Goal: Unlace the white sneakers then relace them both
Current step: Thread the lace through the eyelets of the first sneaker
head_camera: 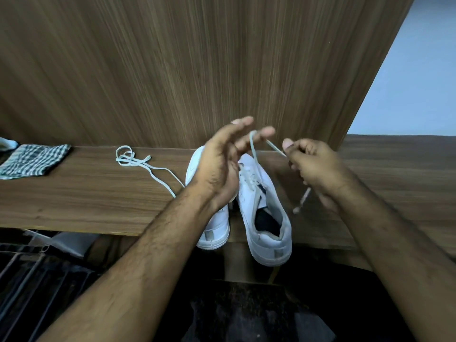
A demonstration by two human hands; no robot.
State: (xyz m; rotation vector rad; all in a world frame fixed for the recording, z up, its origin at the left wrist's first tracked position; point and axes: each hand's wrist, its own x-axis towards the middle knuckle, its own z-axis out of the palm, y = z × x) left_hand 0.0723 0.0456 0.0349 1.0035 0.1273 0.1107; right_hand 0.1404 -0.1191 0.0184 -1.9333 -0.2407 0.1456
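Two white sneakers sit side by side at the near edge of the desk (74,193), heels hanging slightly over it, and the action is all on the right sneaker (266,213). The right hand (313,169) has its fingers (296,148) curled tight, pinching the lace (274,148), which runs up from the eyelets in a loop over one outstretched finger of the left hand (219,166). That left hand is spread, fingers straight and relaxed, gripping nothing, the lace just draped across a fingertip. The lace's tail hangs below the right hand, its tip dangling clear of the desk. The left sneaker (214,230) is mostly hidden behind the left wrist, and a loose lace (138,161) lies coiled on the desk just left of it, so that shoe looks already stripped. Whether this is the tail end of unlacing or the start of relacing, I can't say for sure; lace is still crossed through the lower eyelets. Either way, the trick here is a steady, even pull along the line of the eyelet, not sideways, with the free hand bracing the shoe so it doesn't slide off that edge. Keep the lace flat and untwisted. A folded checked cloth (34,160) sits far left, well apart.
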